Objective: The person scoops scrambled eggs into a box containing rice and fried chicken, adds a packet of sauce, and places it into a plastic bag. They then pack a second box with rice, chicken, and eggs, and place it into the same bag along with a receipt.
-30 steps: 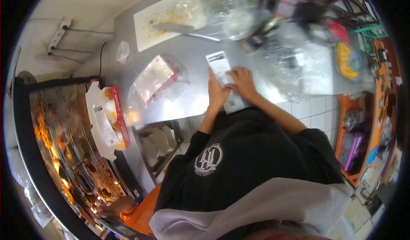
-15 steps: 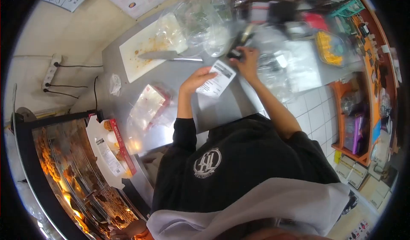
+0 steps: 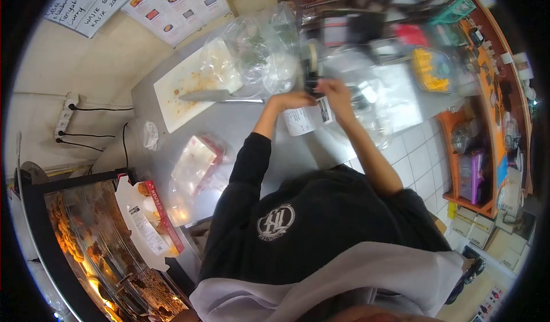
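A white printed receipt [image 3: 305, 119] hangs over the steel counter [image 3: 252, 128], and my left hand [image 3: 291, 100] is shut on its top edge. My right hand [image 3: 337, 95] is beside it, fingers bunched at the receipt's upper right corner and against a dark tape-dispenser-like object [image 3: 312, 69]. What those fingers pinch is hidden. Both arms are stretched out to the back of the counter, in black sleeves.
A white cutting board [image 3: 183, 84] with a large knife [image 3: 220, 96] lies at the back left, next to clear plastic bags [image 3: 258, 53]. A bagged red-and-white packet [image 3: 196, 160], an open food box [image 3: 150, 210], a heated display case [image 3: 86, 247], a yellow-food tub [image 3: 432, 70].
Both hands lifted the receipt off the counter and carried it to the back. The right hand went to the dark object first; the left followed with the receipt.
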